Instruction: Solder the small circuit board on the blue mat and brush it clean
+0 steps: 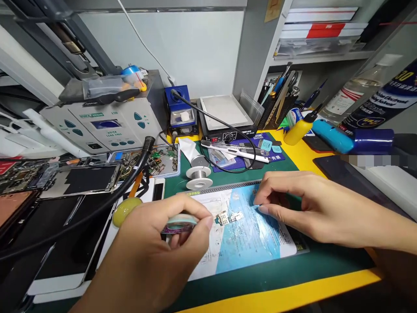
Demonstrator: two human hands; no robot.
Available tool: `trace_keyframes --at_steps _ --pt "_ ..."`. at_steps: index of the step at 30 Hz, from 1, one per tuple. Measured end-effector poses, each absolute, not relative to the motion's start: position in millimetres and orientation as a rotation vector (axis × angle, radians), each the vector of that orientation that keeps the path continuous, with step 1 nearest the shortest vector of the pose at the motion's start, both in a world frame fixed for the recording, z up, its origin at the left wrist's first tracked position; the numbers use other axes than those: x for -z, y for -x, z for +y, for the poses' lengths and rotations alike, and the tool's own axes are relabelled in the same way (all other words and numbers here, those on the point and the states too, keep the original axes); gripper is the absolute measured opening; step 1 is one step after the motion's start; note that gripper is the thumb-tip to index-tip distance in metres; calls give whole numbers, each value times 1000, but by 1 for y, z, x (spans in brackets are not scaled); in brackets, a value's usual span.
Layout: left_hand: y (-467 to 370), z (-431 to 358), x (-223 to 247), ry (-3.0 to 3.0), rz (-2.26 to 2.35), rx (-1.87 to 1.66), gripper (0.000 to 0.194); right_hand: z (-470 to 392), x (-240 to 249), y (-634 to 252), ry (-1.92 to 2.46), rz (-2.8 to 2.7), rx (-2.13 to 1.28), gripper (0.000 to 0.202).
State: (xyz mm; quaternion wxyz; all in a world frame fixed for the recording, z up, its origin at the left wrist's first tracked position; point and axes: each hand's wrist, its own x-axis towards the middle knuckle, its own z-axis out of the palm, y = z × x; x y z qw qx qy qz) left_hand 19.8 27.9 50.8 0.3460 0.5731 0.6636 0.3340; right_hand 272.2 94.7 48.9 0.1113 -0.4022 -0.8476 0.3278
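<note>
My left hand (pixel 182 234) is closed around a small roll of tape (pixel 180 224) with a teal and purple rim, thumb and index finger pinched at the left end of a small circuit board (pixel 229 218). The board lies level over a blue-and-white sheet (pixel 241 256) in a clear cover. To the right of the board, my right hand (pixel 293 204) is closed in a pinch, with a tiny light-blue bit (pixel 256 207) at its fingertips; what exactly it grips is too small to make out.
A solder spool (pixel 198 177) stands behind the sheet. Phones and a yellow-green sponge (pixel 125 211) lie left, under a black hose (pixel 137 167). Behind are a soldering station (pixel 110 124), a heating plate (pixel 228 114) and a toothbrush (pixel 241 152). A yellow bottle (pixel 298 130) stands at the right.
</note>
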Motion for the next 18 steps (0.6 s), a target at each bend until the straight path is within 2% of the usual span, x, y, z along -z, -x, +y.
trace_keyframes --at_steps 6,18 --pt "-12 32 -43 -1737 1564 -741 19 95 -48 -270 1128 -2503 -940 10" --pt "-28 26 -53 -1725 1746 -587 17 92 -52 -264 1170 -2538 -965 12"
